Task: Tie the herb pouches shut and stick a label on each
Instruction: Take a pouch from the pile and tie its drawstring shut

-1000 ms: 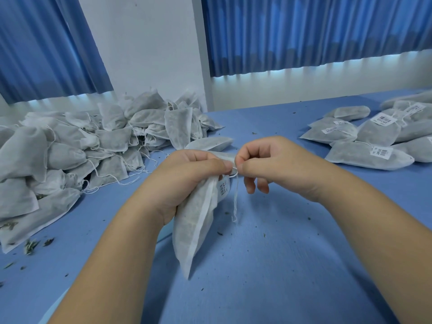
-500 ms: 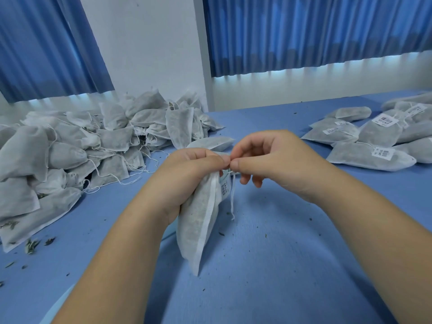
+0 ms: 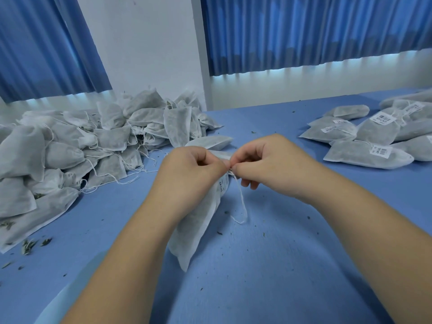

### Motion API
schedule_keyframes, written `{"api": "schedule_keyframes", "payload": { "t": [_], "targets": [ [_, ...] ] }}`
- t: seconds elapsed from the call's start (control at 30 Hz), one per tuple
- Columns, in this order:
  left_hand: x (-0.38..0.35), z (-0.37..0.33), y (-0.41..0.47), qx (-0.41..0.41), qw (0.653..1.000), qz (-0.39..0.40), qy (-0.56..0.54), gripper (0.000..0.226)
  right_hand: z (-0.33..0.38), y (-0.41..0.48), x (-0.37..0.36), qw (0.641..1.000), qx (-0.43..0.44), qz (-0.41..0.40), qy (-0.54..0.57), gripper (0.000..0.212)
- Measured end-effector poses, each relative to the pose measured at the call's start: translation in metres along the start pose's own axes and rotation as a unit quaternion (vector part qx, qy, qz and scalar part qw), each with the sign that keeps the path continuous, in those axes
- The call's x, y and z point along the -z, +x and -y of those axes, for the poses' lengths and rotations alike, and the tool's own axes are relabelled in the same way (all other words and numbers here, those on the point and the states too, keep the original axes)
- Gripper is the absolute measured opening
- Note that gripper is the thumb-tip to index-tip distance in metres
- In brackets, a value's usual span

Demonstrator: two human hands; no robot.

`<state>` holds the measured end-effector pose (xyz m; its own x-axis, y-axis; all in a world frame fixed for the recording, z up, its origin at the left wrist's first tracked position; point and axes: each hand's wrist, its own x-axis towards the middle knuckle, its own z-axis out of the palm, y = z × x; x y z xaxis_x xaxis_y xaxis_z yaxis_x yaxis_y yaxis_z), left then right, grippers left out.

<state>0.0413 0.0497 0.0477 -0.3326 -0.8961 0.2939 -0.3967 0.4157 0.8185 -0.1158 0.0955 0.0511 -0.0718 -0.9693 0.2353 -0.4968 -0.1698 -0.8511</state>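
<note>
Partway through, judging by the piles. Gripping the neck of one herb pouch (image 3: 194, 232) in the left hand (image 3: 189, 176), fingers curled round it, lower corner hanging just above the blue table (image 3: 257, 265). Pinching the drawstring (image 3: 240, 202) at the pouch mouth between thumb and forefinger of the right hand (image 3: 268, 167), loose ends dangling below. Apparently mid-knot on this one; already wearing a label (image 3: 223, 184) near the top, half hidden behind the left hand. Off to the right, a spread of finished pouches (image 3: 369, 146) with barcode labels showing. Off to the left, a far larger heap of unlabelled pouches (image 3: 93, 148), strings trailing — most of the job seemingly left to do.
</note>
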Motion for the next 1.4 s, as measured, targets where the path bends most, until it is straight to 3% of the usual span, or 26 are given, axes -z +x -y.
{"api": "schedule_keyframes", "payload": {
  "t": [0.13,0.33,0.5,0.63,0.77,0.93,1.13,1.4],
  "targets": [
    [0.001,-0.001,-0.001,-0.005,1.0,-0.001,-0.008,0.02,-0.002,0.0,0.001,0.999,-0.026,0.023,0.02,0.019],
    [0.006,0.0,0.0,0.033,0.994,0.075,-0.068,0.027,-0.001,-0.001,0.004,0.998,-0.036,0.032,0.029,0.018],
    [0.011,-0.002,-0.001,0.087,0.972,0.16,-0.15,0.039,0.0,-0.003,0.004,1.0,-0.001,0.017,0.005,0.015],
    [0.012,-0.001,0.002,0.128,0.948,0.185,-0.223,0.026,0.0,-0.004,0.001,0.998,0.046,-0.019,-0.05,0.013],
    [0.01,0.0,0.003,0.138,0.942,0.175,-0.251,0.024,0.002,-0.004,-0.003,0.985,0.115,-0.088,-0.091,0.012],
    [0.009,0.0,0.003,0.141,0.943,0.157,-0.257,0.026,0.004,-0.006,-0.004,0.96,0.166,-0.089,-0.208,0.011],
    [0.006,-0.001,0.002,0.139,0.946,0.108,-0.274,0.026,0.004,-0.007,-0.004,0.972,0.151,-0.081,-0.16,0.017],
    [-0.004,0.0,0.001,0.113,0.962,0.05,-0.243,0.033,-0.001,-0.004,-0.013,0.962,0.123,-0.092,-0.227,0.018]
  ]
}}
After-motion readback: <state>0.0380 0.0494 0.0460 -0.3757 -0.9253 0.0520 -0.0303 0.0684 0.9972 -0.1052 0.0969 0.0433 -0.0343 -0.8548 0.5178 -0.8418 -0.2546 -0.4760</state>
